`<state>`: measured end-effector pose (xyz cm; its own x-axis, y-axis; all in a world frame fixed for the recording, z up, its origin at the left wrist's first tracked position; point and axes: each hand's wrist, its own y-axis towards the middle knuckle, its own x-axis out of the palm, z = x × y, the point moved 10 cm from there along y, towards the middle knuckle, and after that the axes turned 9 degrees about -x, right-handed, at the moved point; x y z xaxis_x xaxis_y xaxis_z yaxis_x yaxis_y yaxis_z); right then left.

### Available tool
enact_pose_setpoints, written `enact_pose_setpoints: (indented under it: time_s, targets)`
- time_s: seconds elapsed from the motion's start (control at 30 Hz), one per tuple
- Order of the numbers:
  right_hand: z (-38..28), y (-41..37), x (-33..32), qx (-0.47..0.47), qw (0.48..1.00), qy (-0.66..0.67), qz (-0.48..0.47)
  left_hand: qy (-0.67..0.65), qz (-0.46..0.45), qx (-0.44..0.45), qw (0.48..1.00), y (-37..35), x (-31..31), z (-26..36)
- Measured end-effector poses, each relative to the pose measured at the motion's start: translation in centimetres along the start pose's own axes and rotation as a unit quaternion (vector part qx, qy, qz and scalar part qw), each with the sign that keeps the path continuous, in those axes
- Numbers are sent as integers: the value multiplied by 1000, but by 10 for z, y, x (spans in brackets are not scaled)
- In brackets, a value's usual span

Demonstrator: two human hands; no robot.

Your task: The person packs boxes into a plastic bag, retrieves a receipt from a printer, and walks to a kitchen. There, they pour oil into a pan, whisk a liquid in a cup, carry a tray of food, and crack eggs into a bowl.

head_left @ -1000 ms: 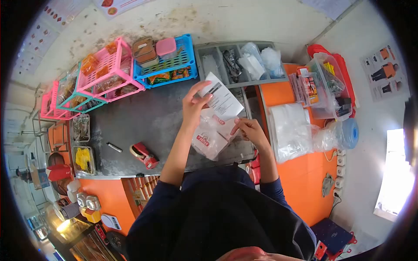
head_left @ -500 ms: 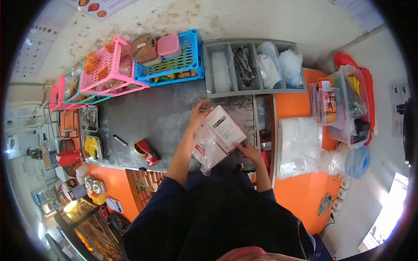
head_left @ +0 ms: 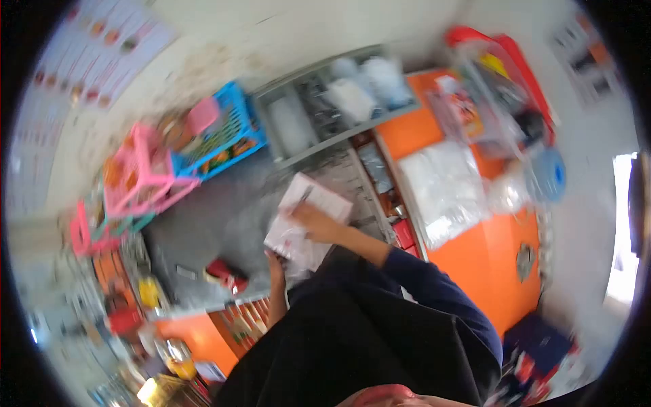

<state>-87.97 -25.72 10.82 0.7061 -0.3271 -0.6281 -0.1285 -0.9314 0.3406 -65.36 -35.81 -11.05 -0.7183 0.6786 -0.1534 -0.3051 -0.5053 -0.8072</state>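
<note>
A white printed box (head_left: 324, 195), flat and partly covered by a clear plastic bag (head_left: 308, 254), is held in front of my body over the counter's front edge. My left hand (head_left: 276, 266) grips its lower left edge, thumb on the near side. My right hand (head_left: 317, 222) lies across the box's top face with its fingers bent. Motion smears those fingers, and whether they pinch anything is hidden. Left of the box, a red tape dispenser (head_left: 227, 276) and a marker (head_left: 186, 272) lie on the dark counter (head_left: 210, 224).
Pink baskets (head_left: 146, 173) and a blue basket (head_left: 227, 136) line the wall. Beside them sits a grey divided tray (head_left: 288, 159) with bags. An open drawer (head_left: 380, 183) is right of the counter. Clear bags (head_left: 444, 193) and a plastic bin (head_left: 498, 95) rest on the orange surface (head_left: 475, 271).
The view has turned and shifted. My right hand has moved from the box's right edge onto its top face. My left hand has gone from the far upper edge to the lower left edge.
</note>
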Motion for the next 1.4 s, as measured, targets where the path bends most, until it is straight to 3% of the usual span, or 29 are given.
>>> enact_pose_setpoints:
  time_s: [0.03,0.07,0.1,0.13,0.17,0.2,0.3,0.33,0.37,0.43,0.5,0.53,0.57,0.6,0.63,0.7,0.77,0.83,0.9,1.0,1.07,1.1,1.17,1.23,1.27,1.33,1.37,1.4]
  targets:
    - [29,-4,54,-7,999,37,24,2,-176,139,975,24,34,-6]
    - [12,1,61,-40,988,148,-4,42,-180,101,978,23,51,-13]
    - [-7,0,43,-55,994,73,60,70,-180,60,979,20,61,-17]
    - [0,-13,39,60,977,182,95,97,-190,33,976,15,69,-21]
    - [3,-24,51,42,985,103,130,127,-203,19,971,5,76,-17]
    - [-12,-38,36,128,982,108,85,152,-217,12,964,0,81,-13]
    - [-44,-80,8,137,970,107,171,220,-248,37,943,-11,100,13]
    - [-62,-100,-18,116,953,77,269,243,-256,63,933,-11,112,27]
    - [-84,-121,-43,92,927,47,361,271,-264,94,921,-16,125,40]
    - [-93,-170,-83,187,862,37,470,396,-276,221,847,-36,165,69]
    - [-124,-233,-126,314,785,50,532,338,-330,230,851,-92,214,90]
    - [-119,-271,-125,260,694,141,656,182,-368,175,895,-142,234,105]
    - [-112,-308,-120,191,584,227,756,177,-426,212,861,-199,257,124]
    - [-148,-334,-146,267,626,-2,733,188,-419,227,859,-202,263,130]
    - [-188,-351,-169,329,627,-230,668,197,-409,242,857,-202,265,136]
    - [-180,-414,-179,345,603,-257,672,200,-385,270,859,-200,258,146]
    - [-180,-474,-195,404,533,-349,657,208,-351,291,866,-191,234,147]
    - [-173,-528,-214,344,529,-416,655,182,-294,319,882,-175,203,148]
    - [-126,-627,-211,467,444,-291,707,164,-277,303,897,-163,168,140]
    - [-176,-667,-218,413,379,-320,764,134,-255,263,921,-143,110,121]
    - [-242,-622,-231,665,172,-574,446,128,-256,245,926,-135,86,104]
    - [-247,-625,-223,670,160,-569,449,155,-236,253,925,-133,75,93]
    - [-238,-635,-208,637,286,-529,483,193,-243,254,916,-131,68,63]
    - [-208,-629,-154,477,483,-479,557,212,-315,238,894,-120,75,22]
    - [-209,-601,-109,575,534,-371,497,219,-363,227,877,-106,85,-3]
    - [-198,-566,4,568,630,-272,455,286,-400,197,848,-126,102,-55]
    - [-166,-570,101,563,684,-213,413,282,-409,199,845,-140,111,-62]
    - [-178,-561,182,611,710,-102,335,354,-414,198,815,-159,122,-82]
